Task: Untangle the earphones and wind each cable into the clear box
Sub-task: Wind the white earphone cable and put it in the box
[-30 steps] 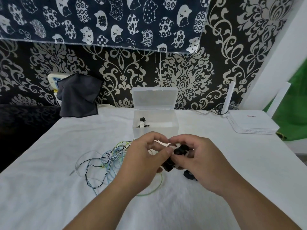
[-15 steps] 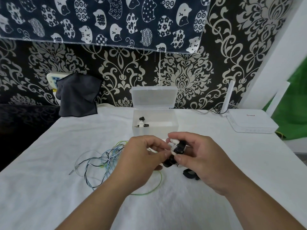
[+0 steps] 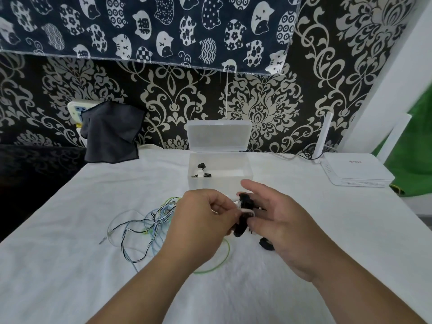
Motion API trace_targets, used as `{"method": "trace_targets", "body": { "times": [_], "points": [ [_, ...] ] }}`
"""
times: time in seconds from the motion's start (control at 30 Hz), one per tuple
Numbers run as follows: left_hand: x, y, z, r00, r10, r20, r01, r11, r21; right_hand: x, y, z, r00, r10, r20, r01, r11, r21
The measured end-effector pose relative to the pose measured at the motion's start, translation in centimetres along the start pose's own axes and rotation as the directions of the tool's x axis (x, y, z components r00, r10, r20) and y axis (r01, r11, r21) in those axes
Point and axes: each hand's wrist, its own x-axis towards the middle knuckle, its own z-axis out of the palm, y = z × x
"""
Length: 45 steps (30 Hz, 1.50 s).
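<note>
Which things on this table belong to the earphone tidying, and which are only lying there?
Belong to the job:
black-and-white earphone bundle held by left hand and right hand; tangle of thin coloured cables; clear plastic box, lid open; small black earphone pieces inside it.

Only lying about:
dark grey cloth; flat white router with upright antenna.

Printed on the cat-pattern cloth (image 3: 145, 31) hanging above the far edge of the table (image 3: 70, 277): a single Chinese character, 猫, dark on several of the white cat shapes. On top of the white router (image 3: 357, 169) at the far right corner: a small red logo with tiny lettering, too small to read.
</note>
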Motion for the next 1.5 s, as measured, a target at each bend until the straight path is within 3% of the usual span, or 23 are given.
{"method": "trace_targets", "body": {
  "times": [0.07,0.17,0.4,0.57,0.87,1.03,1.17,1.3,1.43,1.5],
  "points": [
    [0.2,-0.1,-0.2,0.999,-0.046,-0.010,0.044,0.990,-0.132,0.2,0.2,0.0,0.999,0.003,-0.052,0.002,0.995,0.100],
    [0.3,-0.2,0.0,0.995,-0.102,0.018,0.103,0.966,-0.238,0.3,0.2,0.1,0.998,-0.018,-0.065,0.025,0.994,0.109],
    [0.4,-0.3,-0.2,0.980,-0.170,0.100,0.188,0.959,-0.213,-0.2,-0.2,0.2,0.999,-0.039,-0.010,0.038,0.998,-0.058],
    [0.5,-0.5,-0.3,0.968,-0.201,0.151,0.229,0.953,-0.198,-0.3,-0.3,0.2,0.999,-0.041,-0.008,0.040,0.996,-0.083],
    [0.5,-1.2,-0.4,0.925,-0.277,0.259,0.353,0.881,-0.317,-0.5,-0.9,0.2,0.992,-0.123,0.009,0.124,0.988,-0.091],
    [0.6,-1.1,-0.1,0.960,-0.205,0.188,0.257,0.912,-0.320,-0.1,-0.5,-0.5,0.999,-0.035,-0.026,0.037,0.997,0.068],
    [0.8,-1.2,-0.1,0.967,-0.194,0.165,0.231,0.943,-0.242,0.2,0.1,-0.4,0.996,0.026,-0.082,-0.024,0.999,0.032],
    [1.4,-2.1,-0.2,0.980,-0.194,-0.034,0.185,0.968,-0.172,0.6,0.7,-0.9,0.982,0.111,-0.151,-0.100,0.992,0.077],
    [1.5,-2.3,0.0,0.974,-0.204,0.098,0.217,0.964,-0.152,1.2,0.7,-0.5,0.987,0.152,-0.057,-0.126,0.939,0.319],
    [1.6,-2.1,0.1,0.975,-0.197,0.098,0.213,0.960,-0.183,1.6,0.7,-0.2,0.985,0.164,-0.056,-0.131,0.918,0.375]
  ]
}}
